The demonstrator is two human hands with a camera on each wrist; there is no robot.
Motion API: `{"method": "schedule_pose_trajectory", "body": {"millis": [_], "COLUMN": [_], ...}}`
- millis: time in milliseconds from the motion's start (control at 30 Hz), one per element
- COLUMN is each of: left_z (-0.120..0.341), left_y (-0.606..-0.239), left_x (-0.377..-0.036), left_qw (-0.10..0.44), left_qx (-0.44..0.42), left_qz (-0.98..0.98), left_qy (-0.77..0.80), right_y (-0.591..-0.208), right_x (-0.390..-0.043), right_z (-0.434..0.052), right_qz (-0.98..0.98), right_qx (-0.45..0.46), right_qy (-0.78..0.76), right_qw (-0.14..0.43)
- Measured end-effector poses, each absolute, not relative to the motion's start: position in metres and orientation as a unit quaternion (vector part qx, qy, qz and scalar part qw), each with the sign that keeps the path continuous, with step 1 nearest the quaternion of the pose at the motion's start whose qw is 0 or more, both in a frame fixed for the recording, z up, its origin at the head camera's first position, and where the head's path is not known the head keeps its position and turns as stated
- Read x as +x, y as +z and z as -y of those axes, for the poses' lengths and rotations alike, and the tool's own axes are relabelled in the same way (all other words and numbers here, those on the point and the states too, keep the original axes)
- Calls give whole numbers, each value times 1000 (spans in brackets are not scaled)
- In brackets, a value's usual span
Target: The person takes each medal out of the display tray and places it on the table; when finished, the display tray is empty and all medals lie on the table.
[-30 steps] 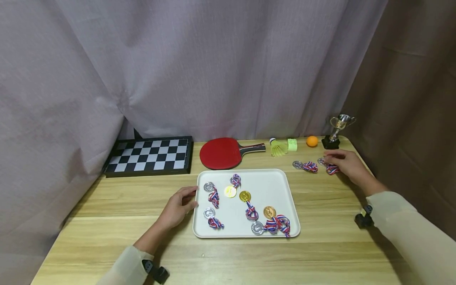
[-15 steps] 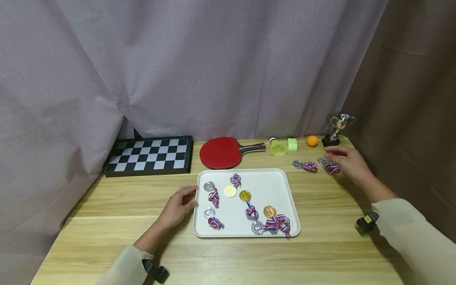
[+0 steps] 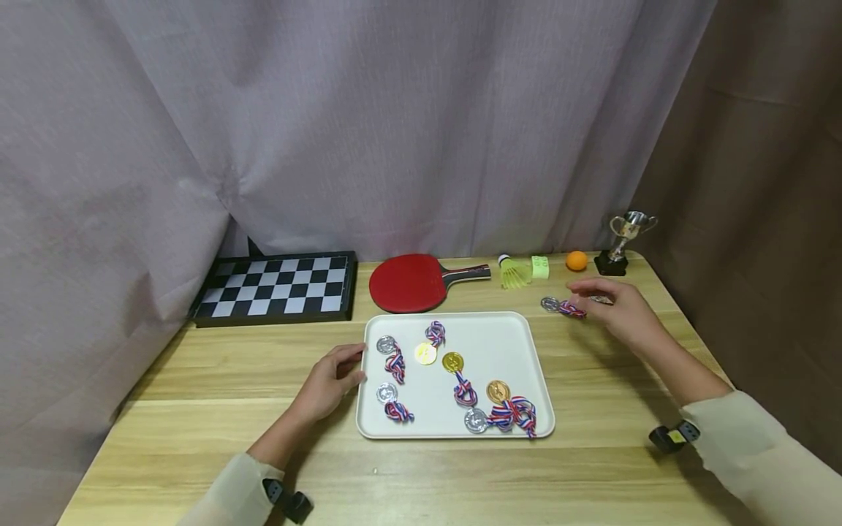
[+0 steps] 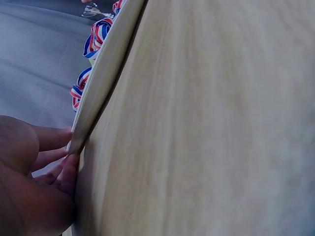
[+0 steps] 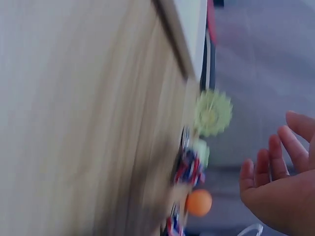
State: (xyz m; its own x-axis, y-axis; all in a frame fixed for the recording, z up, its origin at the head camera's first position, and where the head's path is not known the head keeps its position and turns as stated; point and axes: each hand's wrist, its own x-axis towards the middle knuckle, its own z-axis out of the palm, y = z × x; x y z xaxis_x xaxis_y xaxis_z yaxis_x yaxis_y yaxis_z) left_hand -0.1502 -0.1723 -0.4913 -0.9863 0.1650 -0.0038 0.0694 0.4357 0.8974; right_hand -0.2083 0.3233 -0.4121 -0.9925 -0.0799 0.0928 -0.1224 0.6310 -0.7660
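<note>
My left hand [image 3: 327, 381] lies at the left rim of a white tray [image 3: 427, 431]; its fingertips touch that rim, as the left wrist view also shows. On the tray are gold [image 3: 452, 362] and silver medals [image 3: 386, 393] with bunched striped ribbons. My right hand [image 3: 618, 310] hovers at the right, thumb and fingers apart, and holds nothing. Its fingertips overlap the ribbon of a silver medal [image 3: 550, 305] on the table. Another silver medal [image 3: 600, 299] behind the hand is mostly hidden. In the right wrist view, the fingers [image 5: 278, 160] are loosely bent.
Along the back stand a checkered board [image 3: 276, 287], a red table tennis paddle [image 3: 408, 283], a yellow shuttlecock [image 3: 514, 273], a pale green block [image 3: 540, 267], an orange ball [image 3: 577, 261] and a small trophy [image 3: 621, 241]. Grey curtains [image 3: 368, 124] rise behind the wooden table [image 3: 460, 482].
My right hand has moved left, from over the right-hand loose medal to the other one, with nothing in it. The left hand and the tray stay where they were.
</note>
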Motion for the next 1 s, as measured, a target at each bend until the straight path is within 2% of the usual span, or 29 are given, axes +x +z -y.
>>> {"method": "schedule_pose_trajectory", "body": {"millis": [267, 800, 1000], "left_z": [171, 172, 172], "left_y": [-492, -490, -489], "left_x": [-151, -150, -149], "left_qw": [47, 51, 51], "left_qx": [65, 67, 70], "left_qz": [-847, -843, -837], "left_qy": [526, 532, 540], "right_y": [-414, -456, -461], "right_x": [-185, -162, -164], "right_z": [-283, -229, -225], "right_qz": [879, 850, 862], "right_qx": [112, 169, 200], "right_qy": [462, 470, 431], "right_qw": [-34, -167, -177]}}
